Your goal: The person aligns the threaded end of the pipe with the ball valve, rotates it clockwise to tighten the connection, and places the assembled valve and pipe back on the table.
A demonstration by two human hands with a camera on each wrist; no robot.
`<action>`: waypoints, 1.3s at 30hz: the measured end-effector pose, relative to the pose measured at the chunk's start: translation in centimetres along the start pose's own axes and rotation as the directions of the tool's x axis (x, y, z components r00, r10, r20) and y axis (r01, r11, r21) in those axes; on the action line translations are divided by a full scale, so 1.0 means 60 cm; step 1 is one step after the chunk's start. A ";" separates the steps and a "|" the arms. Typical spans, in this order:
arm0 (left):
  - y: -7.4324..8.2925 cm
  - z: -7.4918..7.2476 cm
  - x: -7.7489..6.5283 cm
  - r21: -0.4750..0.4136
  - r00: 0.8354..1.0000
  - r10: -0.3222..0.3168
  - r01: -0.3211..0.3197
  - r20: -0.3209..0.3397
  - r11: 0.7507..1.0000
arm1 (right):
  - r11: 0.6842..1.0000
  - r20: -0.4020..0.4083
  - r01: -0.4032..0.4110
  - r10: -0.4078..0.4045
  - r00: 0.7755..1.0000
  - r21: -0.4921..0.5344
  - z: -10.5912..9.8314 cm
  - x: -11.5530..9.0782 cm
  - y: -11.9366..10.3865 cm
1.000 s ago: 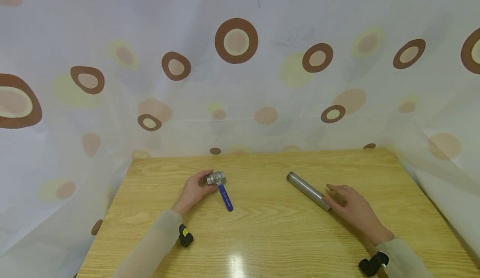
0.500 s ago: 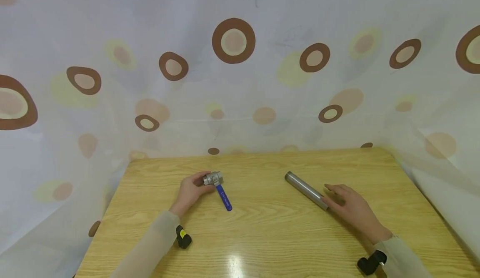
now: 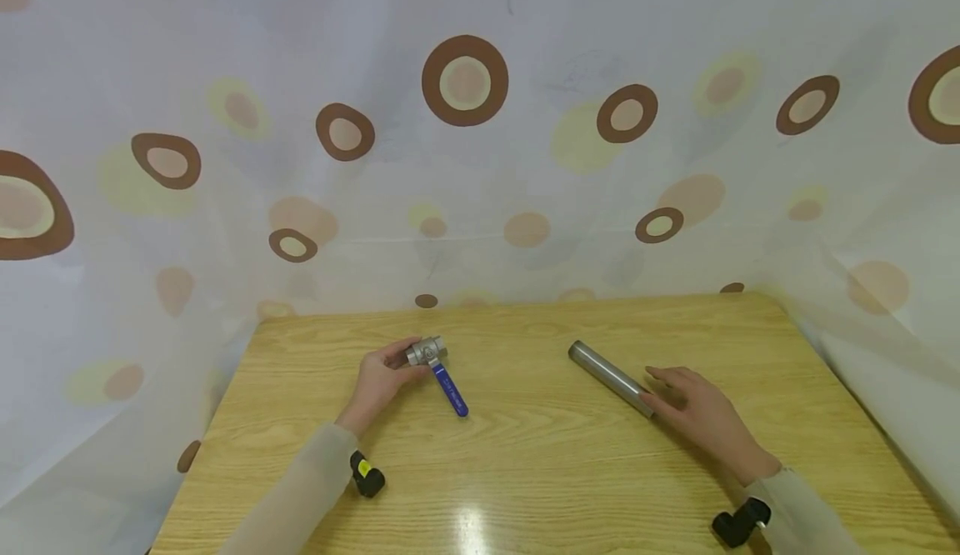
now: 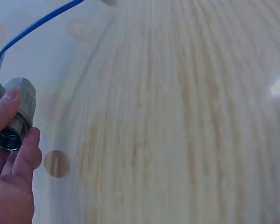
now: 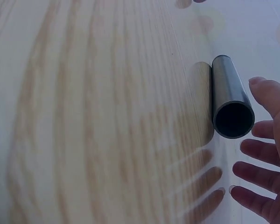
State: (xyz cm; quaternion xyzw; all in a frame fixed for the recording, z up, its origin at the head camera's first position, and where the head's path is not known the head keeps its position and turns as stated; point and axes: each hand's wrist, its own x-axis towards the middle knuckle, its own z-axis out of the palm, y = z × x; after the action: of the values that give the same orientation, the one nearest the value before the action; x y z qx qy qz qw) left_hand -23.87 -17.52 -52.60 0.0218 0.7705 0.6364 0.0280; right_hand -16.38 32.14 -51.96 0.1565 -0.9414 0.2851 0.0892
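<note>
A silvery ball valve point(image 3: 425, 352) with a long blue lever handle point(image 3: 451, 392) is at the left of the table. My left hand point(image 3: 378, 382) pinches the valve body between thumb and fingers. In the left wrist view the valve point(image 4: 27, 99) shows an open threaded end, and part of it is hidden by the thumb. A plain steel pipe point(image 3: 609, 376) lies slanting on the right half of the table. Beside its near end my right hand point(image 3: 701, 417) has its fingers spread. In the right wrist view a gap shows between thumb and pipe point(image 5: 227, 84).
The wooden table point(image 3: 525, 472) has a patterned pale curtain point(image 3: 487, 180) behind it and along its sides. Each wrist carries a small black camera, one at the left wrist point(image 3: 367, 476) and one at the right point(image 3: 741, 523).
The valve has turned slightly in my left hand, its lever end shifting up and right. The right hand and pipe stay put; the whole head view has slid slightly left.
</note>
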 end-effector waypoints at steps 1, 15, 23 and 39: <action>0.002 0.000 -0.001 -0.005 1.000 0.002 -0.002 -0.001 1.000 | 1.000 0.005 -0.001 0.001 1.000 0.002 0.000 0.000 0.000; 0.033 0.018 -0.024 -0.057 0.999 -0.011 0.013 0.037 0.998 | 1.000 0.011 -0.020 0.020 1.000 -0.005 -0.001 0.001 -0.007; 0.046 0.029 -0.038 -0.073 0.998 -0.014 0.018 0.062 0.997 | 1.000 0.006 -0.016 0.016 1.000 -0.018 0.004 0.001 -0.008; 0.058 0.037 -0.048 -0.063 0.985 -0.013 0.024 0.173 0.998 | 0.998 -0.010 0.050 -0.051 0.999 -0.024 0.016 0.008 -0.013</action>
State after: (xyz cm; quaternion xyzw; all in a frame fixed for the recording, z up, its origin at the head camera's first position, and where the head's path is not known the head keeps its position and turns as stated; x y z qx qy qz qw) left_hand -20.86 -14.85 -49.54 0.0686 0.7444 0.6564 0.1013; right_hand -16.64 30.88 -52.22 0.1778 -0.9400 0.2723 0.1031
